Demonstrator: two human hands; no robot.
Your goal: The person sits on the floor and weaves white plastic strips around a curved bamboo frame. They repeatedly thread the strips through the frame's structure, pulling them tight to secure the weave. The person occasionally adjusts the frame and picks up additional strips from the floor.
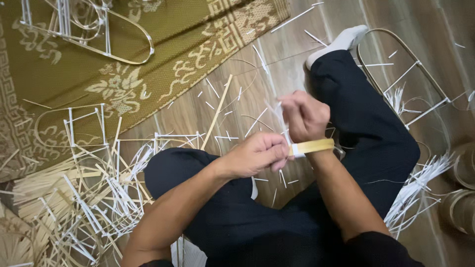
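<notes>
I sit cross-legged on a wooden floor in dark trousers. My left hand [257, 154] pinches one end of a flat yellow bamboo strip [316, 146] where a white binding wraps it. My right hand [304, 114] is closed just above it, pulling a thin white strand [280, 114] upward from the wrap. The strip runs to the right, under my right wrist.
A heap of bamboo strips and white-bound frames [89, 198] lies at the left. A curved frame [99, 34] rests on the patterned green-gold mat [163, 59]. Another bent frame [410, 69] lies beyond my right knee, near white strands [420, 183] and rolls [462, 207].
</notes>
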